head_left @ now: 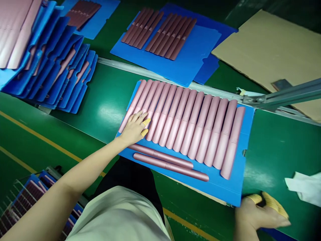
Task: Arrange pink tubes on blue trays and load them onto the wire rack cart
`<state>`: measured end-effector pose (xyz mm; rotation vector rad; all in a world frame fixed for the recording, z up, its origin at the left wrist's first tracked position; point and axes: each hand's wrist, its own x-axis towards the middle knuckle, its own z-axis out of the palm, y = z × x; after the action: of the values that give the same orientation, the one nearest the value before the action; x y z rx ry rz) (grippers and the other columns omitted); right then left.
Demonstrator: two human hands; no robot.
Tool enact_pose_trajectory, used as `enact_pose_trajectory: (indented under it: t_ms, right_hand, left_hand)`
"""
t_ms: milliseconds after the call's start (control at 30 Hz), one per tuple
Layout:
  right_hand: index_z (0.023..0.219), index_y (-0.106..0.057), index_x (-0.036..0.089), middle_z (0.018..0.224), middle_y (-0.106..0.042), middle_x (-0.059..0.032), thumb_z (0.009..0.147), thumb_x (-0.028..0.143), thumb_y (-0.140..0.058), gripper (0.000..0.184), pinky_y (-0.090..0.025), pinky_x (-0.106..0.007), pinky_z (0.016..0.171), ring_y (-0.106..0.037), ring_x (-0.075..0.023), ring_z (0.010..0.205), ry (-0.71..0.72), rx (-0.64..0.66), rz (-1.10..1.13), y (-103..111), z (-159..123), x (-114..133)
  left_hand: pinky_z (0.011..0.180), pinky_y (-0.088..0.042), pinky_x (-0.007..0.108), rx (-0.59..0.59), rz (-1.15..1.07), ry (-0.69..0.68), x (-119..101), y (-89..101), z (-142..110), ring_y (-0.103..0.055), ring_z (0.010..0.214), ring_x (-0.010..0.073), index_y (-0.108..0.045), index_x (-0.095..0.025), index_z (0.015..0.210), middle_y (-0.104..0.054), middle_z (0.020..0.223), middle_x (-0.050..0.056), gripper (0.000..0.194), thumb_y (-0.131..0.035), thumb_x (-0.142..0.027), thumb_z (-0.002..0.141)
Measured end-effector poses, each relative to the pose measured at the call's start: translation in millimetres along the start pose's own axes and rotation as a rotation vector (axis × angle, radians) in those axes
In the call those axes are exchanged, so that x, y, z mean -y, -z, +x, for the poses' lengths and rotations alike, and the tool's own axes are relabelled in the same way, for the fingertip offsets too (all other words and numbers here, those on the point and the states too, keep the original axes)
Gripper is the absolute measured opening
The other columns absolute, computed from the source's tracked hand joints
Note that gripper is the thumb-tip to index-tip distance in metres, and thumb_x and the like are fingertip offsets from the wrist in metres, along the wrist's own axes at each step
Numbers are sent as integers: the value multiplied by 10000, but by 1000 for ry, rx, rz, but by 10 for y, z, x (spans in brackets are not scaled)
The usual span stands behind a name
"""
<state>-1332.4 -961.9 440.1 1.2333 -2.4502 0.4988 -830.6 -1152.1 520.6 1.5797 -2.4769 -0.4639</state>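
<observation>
A row of several metallic pink tubes [185, 120] lies side by side on a blue plastic sheet [223, 190] on the green bench. Each tube carries small marks near its middle. My left hand [135, 127] rests with fingers spread over the leftmost tubes, yellow covers on its thumb and one finger. Two more pink tubes [170, 165] lie crosswise below the row, close to the sheet's near edge. Off the sheet's near right corner is my right hand [262, 212], slightly blurred, its yellow-covered thumb and finger apart, with nothing visible between them.
Blue sheets with tubes are stacked unevenly at the left [57, 73]. Beyond the metal rail [140, 70], darker tubes [160, 31] lie on blue sheets. A cardboard sheet [271, 47], metal arm [293, 93] and white cloth [306, 189] are at right. A wire rack [17, 207] stands lower left.
</observation>
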Motion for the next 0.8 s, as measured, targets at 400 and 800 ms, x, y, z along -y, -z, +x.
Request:
enact_pose_trajectory:
  t_ms: [400, 800]
  right_hand:
    - [864, -667, 176, 852, -647, -169, 598, 234, -512, 314, -389, -504, 733, -574, -343, 854, -27, -83, 16, 64, 0, 154]
    - [915, -665, 124, 966, -643, -142, 690, 195, -479, 301, -405, -469, 798, -554, -315, 940, -72, -19, 57, 252, -6, 370]
  left_hand:
    - [1080, -289, 470, 34, -11, -92, -413, -139, 266, -302, 1327, 306, -525, -143, 1250, -426, 1404, 113, 420, -516, -258, 846]
    - [1113, -229, 480, 79, 12, -195, -841, -243, 500, -288, 1342, 308, -472, -142, 1300, -382, 1438, 105, 484, -526, -285, 841]
